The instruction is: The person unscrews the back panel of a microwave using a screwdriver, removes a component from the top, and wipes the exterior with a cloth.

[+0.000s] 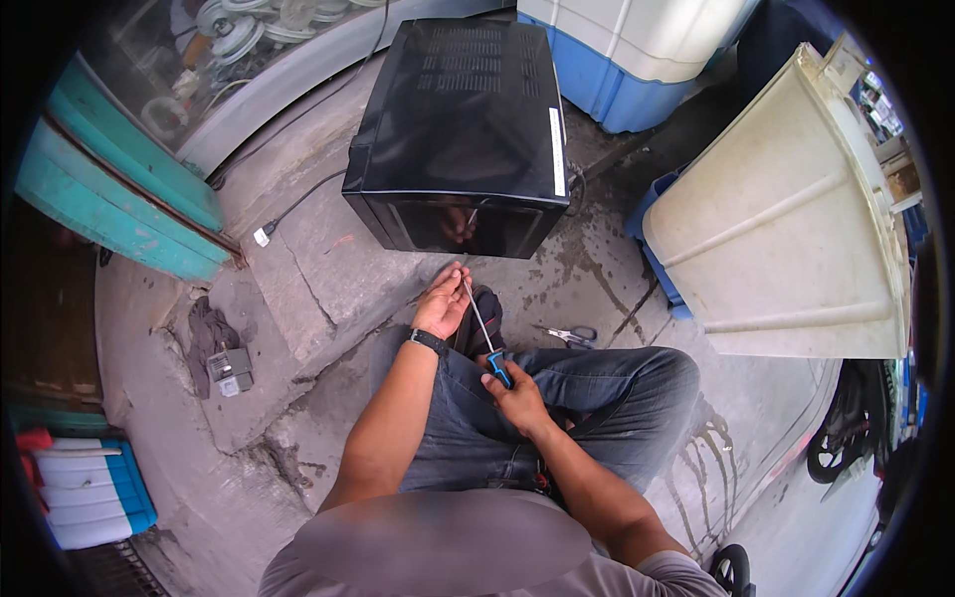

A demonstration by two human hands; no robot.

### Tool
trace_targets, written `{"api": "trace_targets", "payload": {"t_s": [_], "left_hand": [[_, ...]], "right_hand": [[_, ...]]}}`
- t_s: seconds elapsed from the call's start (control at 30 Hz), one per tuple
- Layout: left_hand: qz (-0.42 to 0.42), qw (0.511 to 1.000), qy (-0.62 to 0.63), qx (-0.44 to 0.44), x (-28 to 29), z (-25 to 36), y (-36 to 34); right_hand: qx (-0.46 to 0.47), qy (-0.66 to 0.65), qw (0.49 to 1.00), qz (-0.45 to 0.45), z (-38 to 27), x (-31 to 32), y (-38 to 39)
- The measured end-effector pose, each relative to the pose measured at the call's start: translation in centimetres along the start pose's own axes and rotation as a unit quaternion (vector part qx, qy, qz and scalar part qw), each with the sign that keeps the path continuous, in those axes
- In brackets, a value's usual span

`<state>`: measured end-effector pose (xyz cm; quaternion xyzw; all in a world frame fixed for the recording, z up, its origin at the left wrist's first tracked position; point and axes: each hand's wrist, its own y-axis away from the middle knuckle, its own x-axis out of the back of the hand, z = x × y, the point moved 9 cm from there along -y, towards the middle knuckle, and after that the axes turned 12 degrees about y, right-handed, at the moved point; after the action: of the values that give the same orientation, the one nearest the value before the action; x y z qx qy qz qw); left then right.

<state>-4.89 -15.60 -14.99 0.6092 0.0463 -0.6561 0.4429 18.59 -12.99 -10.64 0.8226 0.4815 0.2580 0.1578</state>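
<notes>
My right hand (pixel 520 401) grips the blue and black handle of a screwdriver (pixel 479 320), whose thin shaft slants up and away to the left. At the shaft's far end the fingers of my left hand (pixel 441 304) are drawn together around the tip; whether they hold anything small there is hidden. A dark band (pixel 429 340) circles my left wrist. Just beyond that hand stands a black microwave oven (pixel 458 129), its glossy front facing me and vent slots on top. On the ground right of my hands lies a pair of scissors (pixel 569 334), handles to the right.
A power cord with a pale plug (pixel 263 236) trails left of the microwave. A dark cloth (pixel 207 336) and a small grey box (pixel 230 371) lie further left, near a teal post (pixel 119 189). White-and-blue tub (pixel 607 75) and large cream bin (pixel 786 219) stand right. The concrete step is cracked.
</notes>
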Motion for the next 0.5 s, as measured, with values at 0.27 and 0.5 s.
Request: {"api": "trace_targets", "payload": {"t_s": [0.27, 0.5], "left_hand": [[-0.013, 1.000, 0.013, -0.003, -0.1, 0.0, -0.1], [-0.002, 1.000, -0.015, 0.005, -0.5, -0.1, 0.2]], "right_hand": [[-0.021, -0.009, 1.000, -0.019, -0.5, -0.1, 0.1], [0.023, 0.076, 0.997, 0.024, 0.3, 0.4, -0.5]]}}
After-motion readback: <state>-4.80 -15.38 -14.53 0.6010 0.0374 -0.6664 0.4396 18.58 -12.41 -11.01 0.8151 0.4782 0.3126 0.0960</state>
